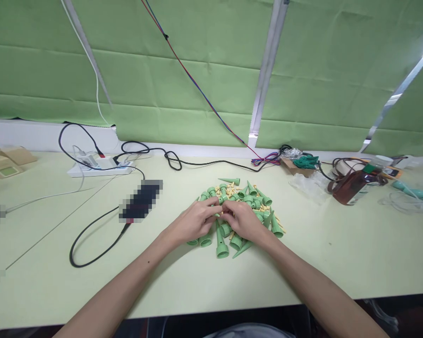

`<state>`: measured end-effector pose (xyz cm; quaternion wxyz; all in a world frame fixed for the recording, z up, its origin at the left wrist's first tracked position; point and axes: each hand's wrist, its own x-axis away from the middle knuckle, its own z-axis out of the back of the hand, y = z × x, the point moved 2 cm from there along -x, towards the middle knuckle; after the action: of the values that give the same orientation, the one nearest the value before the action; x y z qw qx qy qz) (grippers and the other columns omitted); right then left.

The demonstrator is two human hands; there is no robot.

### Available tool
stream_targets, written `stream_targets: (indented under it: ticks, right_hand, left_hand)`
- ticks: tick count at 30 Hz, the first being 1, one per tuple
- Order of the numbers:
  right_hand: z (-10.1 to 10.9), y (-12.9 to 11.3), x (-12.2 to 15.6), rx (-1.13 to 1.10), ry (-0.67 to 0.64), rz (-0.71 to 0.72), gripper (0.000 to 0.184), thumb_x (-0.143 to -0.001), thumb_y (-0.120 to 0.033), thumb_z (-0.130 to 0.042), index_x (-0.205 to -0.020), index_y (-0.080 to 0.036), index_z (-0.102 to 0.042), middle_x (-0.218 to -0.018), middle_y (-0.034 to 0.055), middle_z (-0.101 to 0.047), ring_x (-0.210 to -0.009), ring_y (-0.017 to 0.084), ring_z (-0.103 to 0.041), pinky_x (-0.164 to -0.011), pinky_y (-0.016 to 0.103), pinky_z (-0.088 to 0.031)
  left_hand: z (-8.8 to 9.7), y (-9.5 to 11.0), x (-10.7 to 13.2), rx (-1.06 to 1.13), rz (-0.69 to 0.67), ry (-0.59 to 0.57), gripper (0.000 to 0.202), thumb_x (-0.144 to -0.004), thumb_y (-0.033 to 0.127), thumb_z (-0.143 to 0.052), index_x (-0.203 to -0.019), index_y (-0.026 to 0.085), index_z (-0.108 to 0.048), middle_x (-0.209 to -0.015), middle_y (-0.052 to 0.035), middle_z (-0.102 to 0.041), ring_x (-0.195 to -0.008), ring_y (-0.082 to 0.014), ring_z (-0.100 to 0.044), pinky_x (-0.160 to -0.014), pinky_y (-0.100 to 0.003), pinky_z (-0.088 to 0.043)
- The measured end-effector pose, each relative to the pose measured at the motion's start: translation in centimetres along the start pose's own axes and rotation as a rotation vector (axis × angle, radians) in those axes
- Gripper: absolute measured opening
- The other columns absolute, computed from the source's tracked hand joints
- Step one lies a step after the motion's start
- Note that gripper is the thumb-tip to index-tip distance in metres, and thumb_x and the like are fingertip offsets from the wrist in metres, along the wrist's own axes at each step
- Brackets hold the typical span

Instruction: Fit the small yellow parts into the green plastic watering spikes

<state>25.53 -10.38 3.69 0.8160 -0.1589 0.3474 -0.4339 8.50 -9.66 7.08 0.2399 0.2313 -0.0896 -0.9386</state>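
Note:
A pile of green hollow plastic spikes (222, 246), cone-shaped with wide collars, lies on the table with small yellow plastic pegs (279, 224) scattered among them. Over the middle of this pile my two hands meet, fingertips close together. My left hand (199, 218) is closed in a pinch, and a bit of a green plastic piece shows at its fingertips. Beside it, my right hand (243, 218) also pinches with bent fingers. Whatever lies between the right fingertips is mostly hidden by the fingers and too small to name.
To the left lies a blurred dark device (141, 201) on a looping black cable. A white power strip (100, 165) stands behind it, and cardboard boxes (7, 159) sit far left. On the right are a brown bottle (354, 187), a clear plastic bag (312, 187) and green gloves (306, 162).

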Motion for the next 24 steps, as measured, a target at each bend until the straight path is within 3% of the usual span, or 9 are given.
stream_targets:
  ticks: [10, 14, 18, 21, 24]
  right_hand:
    - [0.4, -0.3, -0.2, -0.051, 0.038, 0.011, 0.01, -0.089, -0.013, -0.054, -0.082, -0.02, -0.056, -0.075, 0.0008, -0.063, -0.067, 0.016, -0.056, -0.065, 0.027, -0.041]
    - [0.9, -0.6, -0.2, -0.123, 0.144, -0.061, 0.006, -0.09, -0.025, -0.06, -0.093, -0.02, -0.06, -0.074, 0.001, -0.065, -0.063, 0.016, -0.057, -0.061, 0.027, -0.044]
    - [1.2, -0.8, -0.2, -0.096, 0.239, -0.102, 0.013, -0.09, -0.031, -0.061, -0.094, -0.019, -0.062, -0.072, 0.0012, -0.065, -0.058, 0.015, -0.055, -0.059, 0.028, -0.043]
    - [1.0, -1.0, -0.1, -0.08, 0.197, -0.074, 0.015, -0.093, -0.029, -0.057, -0.084, -0.019, -0.062, -0.07, 0.0017, -0.065, -0.06, 0.015, -0.055, -0.058, 0.028, -0.042]
    - [0.6, -1.2, -0.1, -0.076, 0.141, -0.054, 0.018, -0.094, -0.028, -0.054, -0.08, -0.02, -0.062, -0.069, 0.0017, -0.065, -0.06, 0.015, -0.056, -0.058, 0.028, -0.041]
  left_hand:
    - [0.0, -0.2, 0.0, 0.021, 0.039, 0.085, 0.021, -0.089, 0.007, -0.041, -0.085, 0.018, -0.058, -0.087, -0.0044, -0.053, -0.068, -0.0131, -0.049, -0.063, -0.025, -0.041]
    - [0.6, -0.3, -0.1, 0.068, 0.101, 0.193, 0.017, -0.093, 0.013, -0.043, -0.086, 0.018, -0.058, -0.089, -0.0047, -0.056, -0.074, -0.0134, -0.053, -0.064, -0.025, -0.043]
    - [1.3, -1.1, -0.1, 0.086, 0.236, 0.38, 0.014, -0.093, 0.025, -0.049, -0.087, 0.018, -0.059, -0.087, -0.0042, -0.06, -0.068, -0.0118, -0.053, -0.059, -0.023, -0.044]
    - [1.4, -2.3, 0.0, 0.095, 0.377, 0.524, 0.017, -0.091, 0.032, -0.053, -0.086, 0.018, -0.061, -0.088, -0.0041, -0.064, -0.068, -0.0125, -0.057, -0.061, -0.023, -0.048]
    - [1.1, -3.9, 0.3, 0.127, 0.535, 0.554, 0.017, -0.087, 0.033, -0.056, -0.088, 0.018, -0.063, -0.085, -0.0034, -0.066, -0.062, -0.0127, -0.059, -0.058, -0.024, -0.049]
